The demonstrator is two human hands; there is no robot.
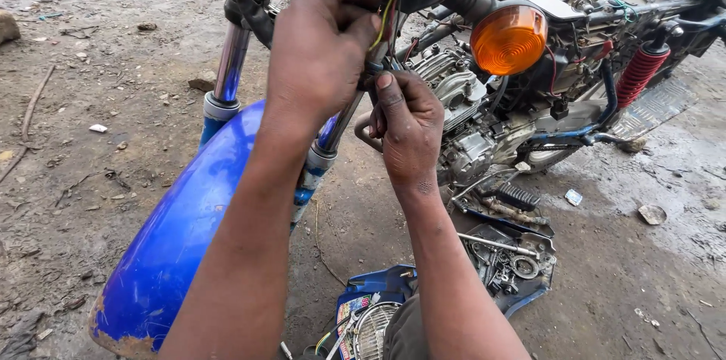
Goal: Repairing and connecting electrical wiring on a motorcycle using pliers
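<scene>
Wire bundle (387, 16) runs roughly upright, from the headlight area down beside the right fork tube (340, 122). Left hand (321, 46) sits higher, fingers curled shut around the upper wires. Right hand (408, 125) sits just below, thumb and fingers pinched on the lower end. Orange turn signal (508, 38) lies right of both hands.

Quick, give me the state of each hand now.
Left hand: closed, pinching the coloured wires.
Right hand: closed, gripping the same wire bundle lower down.
</scene>
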